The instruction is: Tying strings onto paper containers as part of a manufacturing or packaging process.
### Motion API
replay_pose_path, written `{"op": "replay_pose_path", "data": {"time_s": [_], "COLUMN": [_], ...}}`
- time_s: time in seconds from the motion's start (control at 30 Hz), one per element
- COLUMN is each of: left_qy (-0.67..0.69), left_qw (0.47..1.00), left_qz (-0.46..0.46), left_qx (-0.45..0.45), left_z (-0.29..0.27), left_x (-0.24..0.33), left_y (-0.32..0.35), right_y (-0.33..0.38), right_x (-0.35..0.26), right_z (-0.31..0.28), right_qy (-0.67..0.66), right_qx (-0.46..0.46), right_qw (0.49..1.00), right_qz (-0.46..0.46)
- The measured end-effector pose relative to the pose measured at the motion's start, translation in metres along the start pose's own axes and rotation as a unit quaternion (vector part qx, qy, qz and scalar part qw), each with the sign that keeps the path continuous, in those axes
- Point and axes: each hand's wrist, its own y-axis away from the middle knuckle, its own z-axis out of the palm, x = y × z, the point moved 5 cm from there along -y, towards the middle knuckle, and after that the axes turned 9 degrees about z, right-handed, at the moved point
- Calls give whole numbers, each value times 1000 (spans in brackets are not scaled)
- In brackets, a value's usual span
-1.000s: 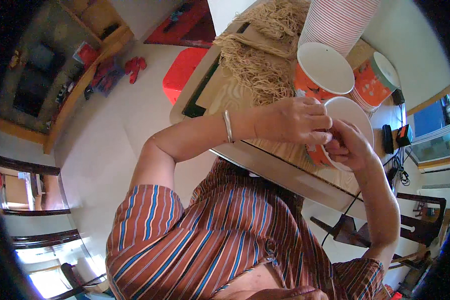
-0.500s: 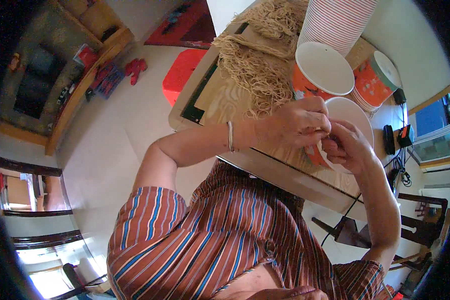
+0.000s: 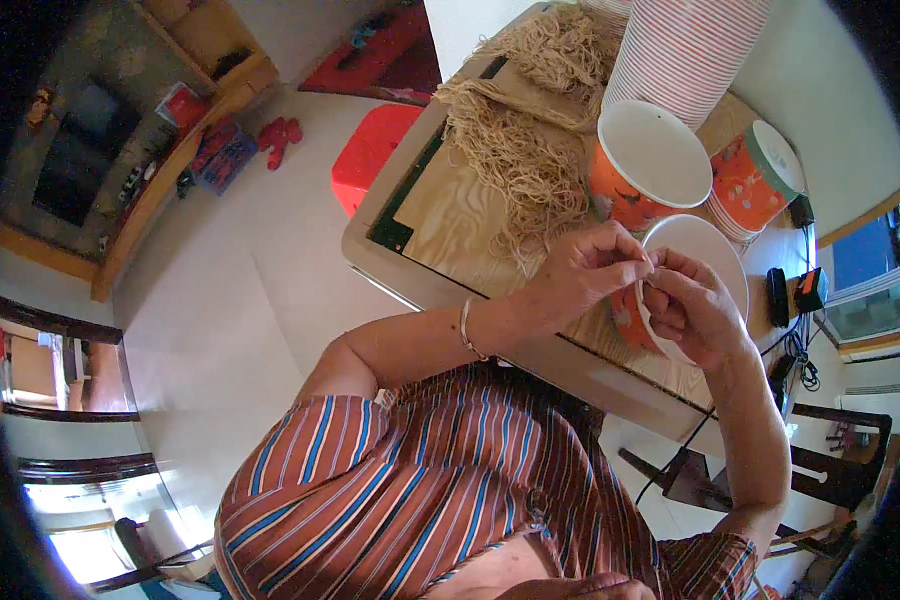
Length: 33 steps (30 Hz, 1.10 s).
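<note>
An orange paper cup [image 3: 705, 250] with a white inside lies tilted at the near edge of the wooden table [image 3: 450, 215]. My right hand [image 3: 695, 305] grips its near rim from the right. My left hand [image 3: 590, 275], with a thin bracelet on the wrist, pinches the same rim from the left, fingertips meeting those of the right hand. Whether a strand of cord is between the fingers is too small to tell. A heap of tan cords [image 3: 530, 150] lies just beyond my left hand.
A second open orange cup [image 3: 650, 160] stands behind the held one. There is a tall stack of cups [image 3: 685, 45] at the back and a shorter stack [image 3: 755, 180] to the right. A red stool [image 3: 370, 150] stands left of the table; dark devices and cables [image 3: 795, 300] lie at the right.
Both hands stay at the cup's rim. My left hand's fingers have closed into a tighter pinch and the hands sit slightly lower in view.
</note>
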Motion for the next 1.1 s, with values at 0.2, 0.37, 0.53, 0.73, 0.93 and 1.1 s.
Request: {"op": "replay_pose_path", "data": {"time_s": [0.2, 0.37, 0.53, 0.73, 0.93, 1.1], "left_qy": [-74, -183, -220, -204, -197, -187], "left_qw": [997, 982, 975, 977, 973, 971], "left_qz": [3, 33, 34, 23, 13, 21], "left_qx": [27, 45, 12, -58, -116, -147], "left_z": [-5, -10, -8, -12, -16, -20], "left_x": [2, 0, 0, -7, -6, -7], "left_y": [-2, -6, -11, -17, -25, -31], "right_y": [4, 11, 14, 21, 16, 11], "right_x": [-3, -13, -13, -16, -17, -14], "right_z": [1, 9, 9, 15, 14, 8], "right_qy": [33, 230, 350, 418, 402, 351], "right_qx": [44, 168, 213, 232, 232, 218], "right_qw": [998, 953, 876, 831, 832, 867], "right_qz": [-29, -102, -255, -284, -303, -280]}}
